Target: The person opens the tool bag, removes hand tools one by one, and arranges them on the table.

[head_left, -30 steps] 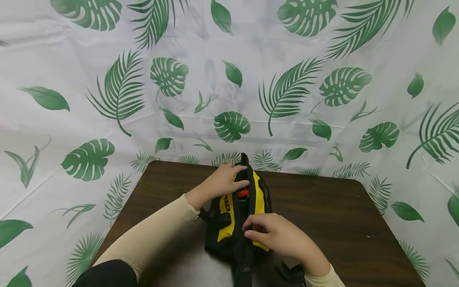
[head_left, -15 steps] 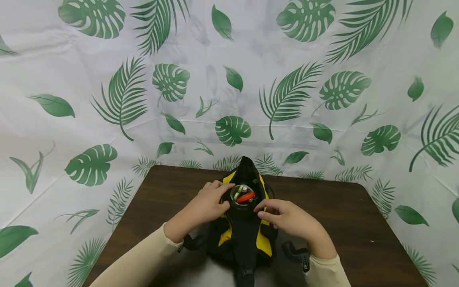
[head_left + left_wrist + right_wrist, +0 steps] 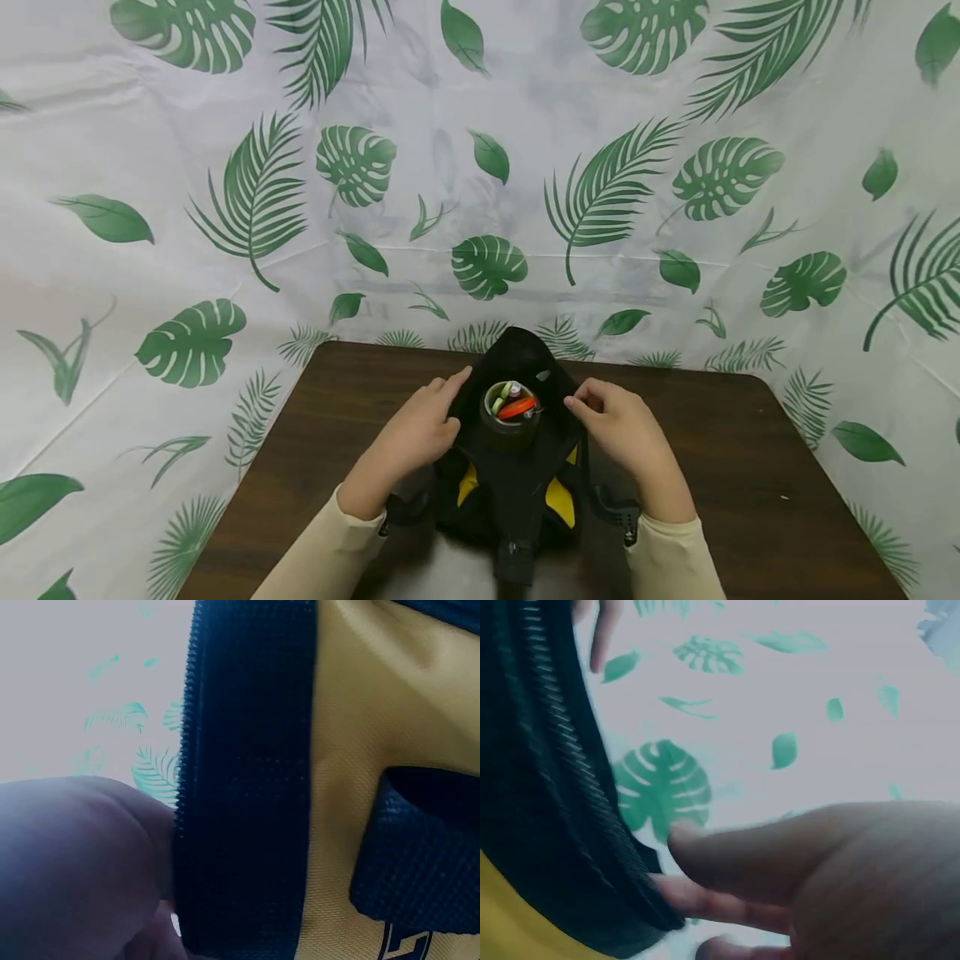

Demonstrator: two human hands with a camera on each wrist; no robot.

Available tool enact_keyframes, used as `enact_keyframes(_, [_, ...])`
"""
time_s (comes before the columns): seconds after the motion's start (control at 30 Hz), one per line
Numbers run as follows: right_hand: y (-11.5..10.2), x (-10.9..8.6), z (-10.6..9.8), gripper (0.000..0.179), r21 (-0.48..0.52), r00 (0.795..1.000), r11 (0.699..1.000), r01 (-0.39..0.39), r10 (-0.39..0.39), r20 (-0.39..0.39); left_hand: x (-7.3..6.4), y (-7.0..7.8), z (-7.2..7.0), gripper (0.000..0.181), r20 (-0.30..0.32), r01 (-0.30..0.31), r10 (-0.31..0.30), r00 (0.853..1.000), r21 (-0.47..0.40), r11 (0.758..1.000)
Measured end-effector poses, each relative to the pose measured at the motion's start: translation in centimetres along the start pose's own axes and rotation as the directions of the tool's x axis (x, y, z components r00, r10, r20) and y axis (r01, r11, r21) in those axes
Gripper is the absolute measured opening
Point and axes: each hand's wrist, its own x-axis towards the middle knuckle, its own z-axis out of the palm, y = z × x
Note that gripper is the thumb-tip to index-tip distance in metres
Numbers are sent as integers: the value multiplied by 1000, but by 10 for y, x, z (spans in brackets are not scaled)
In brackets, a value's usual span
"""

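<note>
A black and yellow tool bag (image 3: 558, 500) stands upright on the table, its zippered mouth spread apart. Inside the mouth is a round, dark-sided container (image 3: 510, 433) holding several small items, among them an orange one (image 3: 517, 407) and a light green one (image 3: 501, 398). My left hand (image 3: 412, 429) is at the left side of the opening, index finger extended along the edge. Across from it, my right hand (image 3: 626, 425) has thumb and index finger at the right edge. In the right wrist view, a fingertip (image 3: 671, 892) meets the zipper edge (image 3: 585, 772), with the thumb apart from it.
The dark brown wooden table (image 3: 750, 467) extends to both sides of the bag. Close behind it hangs a white cloth (image 3: 420, 275) printed with green leaves. A black strap (image 3: 513, 558) runs down the bag's near side.
The bag's mouth has widened, bringing the round container into view. My left hand has come back toward me and left of the opening; my right hand has moved forward and to the right.
</note>
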Motion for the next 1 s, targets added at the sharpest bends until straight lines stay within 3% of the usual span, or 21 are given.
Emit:
enact_keyframes(0.1, [0,2,2,16,-9,999,1000,-26,26,-19,0,-2,2,74,-26,-1,3,1000,72,997])
enact_keyframes(0.2, [3,1,1,20,-31,998,997,-64,65,21,0,-4,2,72,-59,5,4,998,151,989])
enact_keyframes(0.3, [7,1,0,25,-33,995,996,-78,80,56,1,-6,2,66,-69,29,-18,997,166,986])
enact_keyframes(0.43, [9,3,-1,27,-13,997,998,-64,65,50,1,-14,-1,60,-50,55,-49,998,129,990])
enact_keyframes(0.7, [18,3,-9,28,-5,995,995,-95,95,35,-2,-30,-14,73,16,88,-88,996,-1,996])
enact_keyframes(1.0, [42,3,-29,27,-3,992,994,-113,113,55,-2,-47,-37,69,50,144,-142,989,-37,989])
